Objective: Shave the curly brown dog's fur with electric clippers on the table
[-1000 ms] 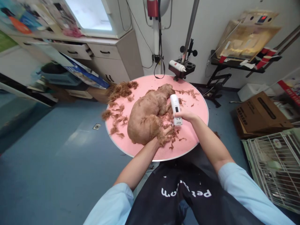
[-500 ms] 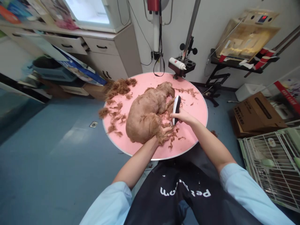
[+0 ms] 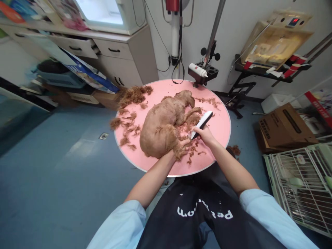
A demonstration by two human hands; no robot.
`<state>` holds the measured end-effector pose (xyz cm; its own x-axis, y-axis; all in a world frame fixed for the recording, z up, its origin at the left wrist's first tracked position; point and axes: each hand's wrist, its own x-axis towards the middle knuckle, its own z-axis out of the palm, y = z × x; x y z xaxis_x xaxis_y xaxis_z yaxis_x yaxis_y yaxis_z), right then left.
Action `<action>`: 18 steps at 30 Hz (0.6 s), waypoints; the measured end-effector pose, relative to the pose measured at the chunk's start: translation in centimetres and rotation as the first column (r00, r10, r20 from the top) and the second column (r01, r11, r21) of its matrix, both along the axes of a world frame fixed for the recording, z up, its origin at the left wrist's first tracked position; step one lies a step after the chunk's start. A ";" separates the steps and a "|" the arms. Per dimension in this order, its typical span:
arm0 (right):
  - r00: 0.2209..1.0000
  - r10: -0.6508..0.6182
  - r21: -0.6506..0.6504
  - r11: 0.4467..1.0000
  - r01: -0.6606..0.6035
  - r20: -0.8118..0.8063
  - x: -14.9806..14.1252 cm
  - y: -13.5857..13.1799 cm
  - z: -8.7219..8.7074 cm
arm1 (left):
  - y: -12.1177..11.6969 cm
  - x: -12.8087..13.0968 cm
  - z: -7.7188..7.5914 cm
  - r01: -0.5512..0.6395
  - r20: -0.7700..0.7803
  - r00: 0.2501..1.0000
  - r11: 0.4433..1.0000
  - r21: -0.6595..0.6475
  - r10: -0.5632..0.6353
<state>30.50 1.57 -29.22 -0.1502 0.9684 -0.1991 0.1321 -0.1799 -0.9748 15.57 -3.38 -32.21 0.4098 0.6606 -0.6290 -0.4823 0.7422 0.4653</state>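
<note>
A brown dog (image 3: 163, 124) lies on its side on a round pink table (image 3: 215, 138), its body cropped short and its legs still furry. My left hand (image 3: 183, 145) is closed around the lower part of a hind leg, fur covering some of its fingers. My right hand (image 3: 204, 134) grips a white and black hair clipper (image 3: 202, 123), whose head end points down-left, close to the leg and my left fingers. Whether the blade touches the fur I cannot tell. Loose brown tufts (image 3: 193, 150) lie beside my hands.
A heap of cut fur (image 3: 133, 97) covers the table's far left. Behind the table, a black holder (image 3: 199, 76) on a pole carries a white bottle (image 3: 198, 70). A cardboard box (image 3: 287, 128) and a wire cage (image 3: 301, 186) stand on the right.
The clipper has swung from nearly upright to slanting, its rear end now leaning right. My right hand has turned and shifted slightly right. The dog and my left hand look much the same.
</note>
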 end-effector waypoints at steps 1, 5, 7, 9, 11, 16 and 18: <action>0.998 -0.051 0.020 0.998 0.052 -0.032 0.0 -0.7 -0.4 | 0.0 0.1 0.1 -0.021 -0.003 1.000 1.000 0.000 0.021; 0.949 -0.225 0.024 0.971 0.236 -0.222 -0.4 -3.2 -1.8 | -0.2 0.3 1.1 -0.141 -0.021 0.990 0.990 0.011 0.141; 0.920 -0.292 0.012 0.952 0.306 -0.261 -0.8 -3.7 -1.9 | -0.5 0.3 1.6 -0.190 -0.035 0.981 0.981 0.028 0.191; 0.928 -0.270 0.005 0.960 0.281 -0.257 -1.0 -3.8 -1.5 | -0.7 0.3 2.0 -0.203 -0.054 0.977 0.978 0.056 0.206; 0.936 -0.185 0.005 0.981 0.196 -0.298 -1.1 -3.5 -1.1 | -0.8 0.2 2.3 -0.200 -0.076 0.975 0.976 0.091 0.207; 0.853 -0.278 0.052 0.941 0.334 -0.442 -0.1 -2.7 -0.8 | -0.9 -0.1 2.3 -0.165 -0.108 0.978 0.976 0.143 0.181; 0.841 -0.289 0.054 0.935 0.351 -0.457 0.6 -2.5 -1.0 | -0.8 -0.2 2.2 -0.120 -0.130 0.982 0.982 0.143 0.139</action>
<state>31.07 -0.94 -30.19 0.1316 0.9897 -0.0556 -0.3527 -0.0056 -0.9357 15.38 -4.14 -30.02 0.2306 0.7842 -0.5761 -0.4940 0.6045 0.6250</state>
